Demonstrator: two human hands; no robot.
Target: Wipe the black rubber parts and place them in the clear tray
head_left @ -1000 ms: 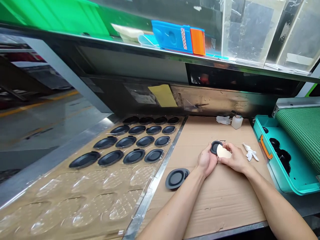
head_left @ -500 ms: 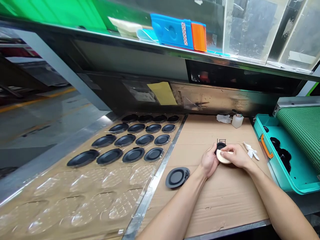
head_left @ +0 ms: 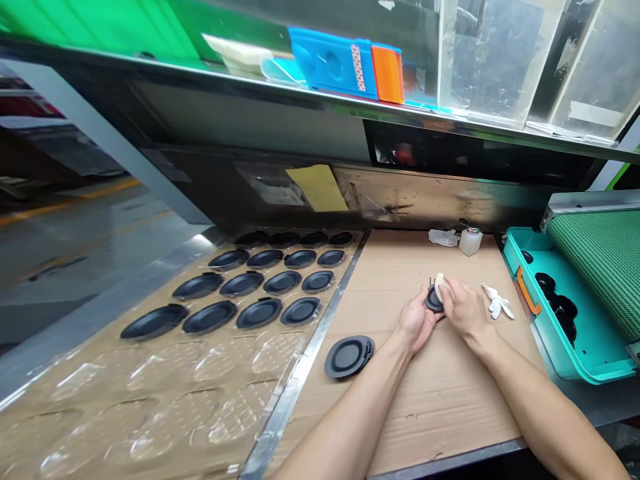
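Note:
My left hand (head_left: 416, 321) grips a small black round part (head_left: 433, 299) above the cardboard-covered bench (head_left: 440, 393). My right hand (head_left: 463, 308) is closed over a pale beige pad (head_left: 439, 285) and presses it against that part from the right. A short stack of black round discs (head_left: 349, 356) lies on the cardboard to the left of my left wrist. Further left, a clear blister tray (head_left: 165, 393) holds several black discs (head_left: 259, 312) in its far rows, while its near pockets hold nothing.
A teal bin (head_left: 575, 357) with black parts stands at the right, beside a green conveyor belt (head_left: 607, 257). A white cloth (head_left: 497, 303), a small white bottle (head_left: 470, 240) and crumpled tissue (head_left: 443, 237) lie near the back. A shelf above carries a blue and orange box (head_left: 350, 67).
My right hand has turned the beige pad from lying flat over the black part to standing at its upper edge. Both hands stayed in about the same place.

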